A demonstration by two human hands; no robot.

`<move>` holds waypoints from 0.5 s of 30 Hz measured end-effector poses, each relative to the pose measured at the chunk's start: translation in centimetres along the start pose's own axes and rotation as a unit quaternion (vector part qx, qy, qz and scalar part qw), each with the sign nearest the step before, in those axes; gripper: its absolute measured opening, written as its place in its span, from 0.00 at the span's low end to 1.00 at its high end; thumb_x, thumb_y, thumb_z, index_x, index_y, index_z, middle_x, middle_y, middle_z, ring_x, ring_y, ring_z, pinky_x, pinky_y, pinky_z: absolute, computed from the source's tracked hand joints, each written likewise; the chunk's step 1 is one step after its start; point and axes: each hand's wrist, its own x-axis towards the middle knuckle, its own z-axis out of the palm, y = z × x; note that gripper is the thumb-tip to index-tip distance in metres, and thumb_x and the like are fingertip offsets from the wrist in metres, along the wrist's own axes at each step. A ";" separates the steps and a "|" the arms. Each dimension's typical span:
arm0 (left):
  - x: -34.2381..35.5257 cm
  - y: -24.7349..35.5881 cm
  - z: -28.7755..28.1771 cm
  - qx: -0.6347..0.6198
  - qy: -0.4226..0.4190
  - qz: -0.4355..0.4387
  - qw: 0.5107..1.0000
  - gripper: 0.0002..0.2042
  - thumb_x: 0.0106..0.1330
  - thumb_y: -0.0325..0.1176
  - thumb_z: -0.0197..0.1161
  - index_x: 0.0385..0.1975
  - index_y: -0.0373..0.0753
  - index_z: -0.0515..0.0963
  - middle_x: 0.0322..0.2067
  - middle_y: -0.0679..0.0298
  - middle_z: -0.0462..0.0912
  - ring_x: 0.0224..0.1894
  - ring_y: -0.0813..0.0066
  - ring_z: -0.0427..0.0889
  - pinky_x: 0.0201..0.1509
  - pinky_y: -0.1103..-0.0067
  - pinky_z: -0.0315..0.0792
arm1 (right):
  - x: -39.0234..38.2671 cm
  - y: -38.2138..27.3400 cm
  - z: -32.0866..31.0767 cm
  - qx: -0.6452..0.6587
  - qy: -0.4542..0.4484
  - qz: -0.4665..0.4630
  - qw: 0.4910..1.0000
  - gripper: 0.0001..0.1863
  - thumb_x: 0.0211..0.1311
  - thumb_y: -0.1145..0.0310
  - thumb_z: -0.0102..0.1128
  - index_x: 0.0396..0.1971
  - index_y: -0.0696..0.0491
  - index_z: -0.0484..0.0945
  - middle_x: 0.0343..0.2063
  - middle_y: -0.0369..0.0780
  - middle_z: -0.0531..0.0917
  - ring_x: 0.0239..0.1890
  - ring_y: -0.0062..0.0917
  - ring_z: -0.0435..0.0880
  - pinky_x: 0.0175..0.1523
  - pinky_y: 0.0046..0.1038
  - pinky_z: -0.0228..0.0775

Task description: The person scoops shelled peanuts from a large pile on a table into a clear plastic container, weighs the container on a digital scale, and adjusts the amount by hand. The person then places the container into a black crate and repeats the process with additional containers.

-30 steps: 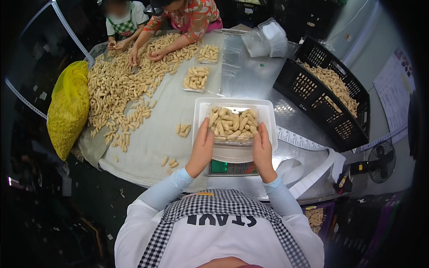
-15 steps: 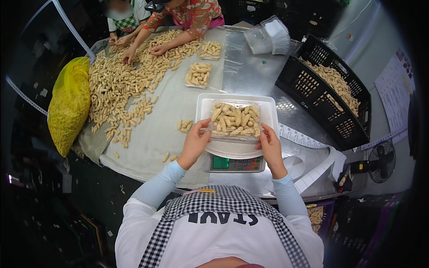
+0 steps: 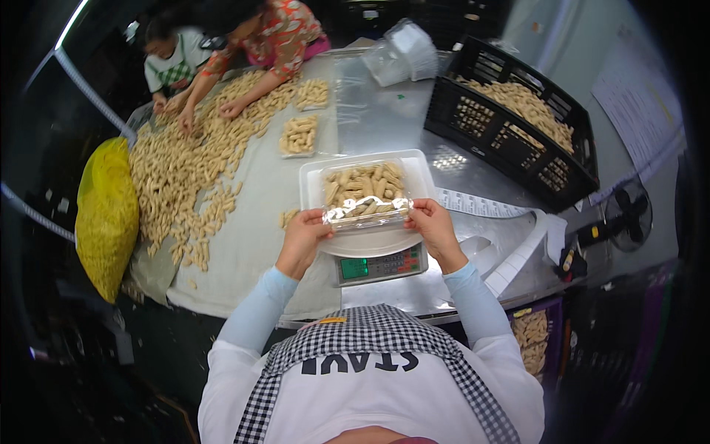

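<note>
A clear plastic container of peanuts [image 3: 364, 185] sits over the white tray [image 3: 310, 177] of the scale [image 3: 377, 265], with glare along its near side. My left hand [image 3: 299, 244] grips the container's near left corner with fingertips pinched on it. My right hand [image 3: 436, 233] holds the near right corner between thumb and fingers. A few loose peanuts [image 3: 288, 217] lie by the tray's left side, partly behind my left hand.
Beyond are a peanut pile [image 3: 181, 170], filled containers [image 3: 298, 133], two co-workers' hands [image 3: 229, 107] among peanuts and stacked lids [image 3: 407, 52]. A yellow sack [image 3: 107, 214] stands left; a black crate [image 3: 510, 126], label strip [image 3: 473, 203] and fan [image 3: 621, 211] are right.
My hands have shifted to the container's near corners, and glare now runs along its near side. The whole view has tilted, so the table's contents appear moved.
</note>
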 end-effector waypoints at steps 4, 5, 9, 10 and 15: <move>-3.3 1.6 3.3 -0.055 -0.075 0.077 0.993 0.15 0.55 0.18 0.60 0.43 0.31 0.69 0.33 0.60 0.77 0.33 0.74 0.78 0.37 0.81 0.73 | -3.1 -3.0 0.8 0.050 0.085 -0.238 0.966 0.15 0.64 0.67 0.56 0.48 0.58 0.75 0.34 0.35 0.78 0.35 0.16 0.74 0.43 0.20 0.68; -3.8 1.8 4.0 -0.061 -0.099 0.096 0.989 0.15 0.56 0.18 0.59 0.43 0.32 0.69 0.33 0.61 0.76 0.33 0.73 0.78 0.39 0.80 0.73 | -4.3 -3.6 1.3 0.058 0.099 -0.266 0.957 0.17 0.67 0.64 0.52 0.52 0.57 0.73 0.42 0.36 0.78 0.46 0.19 0.74 0.52 0.23 0.66; -5.9 0.3 9.2 -0.048 -0.195 0.125 0.972 0.14 0.60 0.19 0.57 0.46 0.31 0.66 0.38 0.61 0.73 0.37 0.75 0.73 0.42 0.81 0.68 | -7.1 -2.0 2.7 0.301 -0.005 -0.271 0.914 0.39 0.64 0.54 0.58 0.64 0.58 0.50 0.60 0.42 0.62 0.64 0.25 0.59 0.64 0.31 0.58; -7.1 -0.5 11.8 -0.033 -0.224 0.104 0.968 0.14 0.61 0.20 0.57 0.46 0.32 0.67 0.38 0.62 0.73 0.36 0.76 0.72 0.42 0.82 0.68 | -7.7 -1.2 3.1 0.197 0.086 -0.354 0.910 0.36 0.66 0.56 0.56 0.62 0.62 0.51 0.58 0.44 0.62 0.62 0.25 0.61 0.65 0.29 0.56; -12.7 -5.5 18.6 0.067 -0.377 0.064 0.922 0.12 0.63 0.20 0.55 0.46 0.32 0.66 0.41 0.61 0.74 0.42 0.73 0.76 0.46 0.78 0.72 | -15.9 -0.1 -2.8 0.200 0.302 -0.381 0.851 0.32 0.65 0.53 0.57 0.57 0.61 0.57 0.52 0.43 0.70 0.55 0.24 0.68 0.60 0.25 0.61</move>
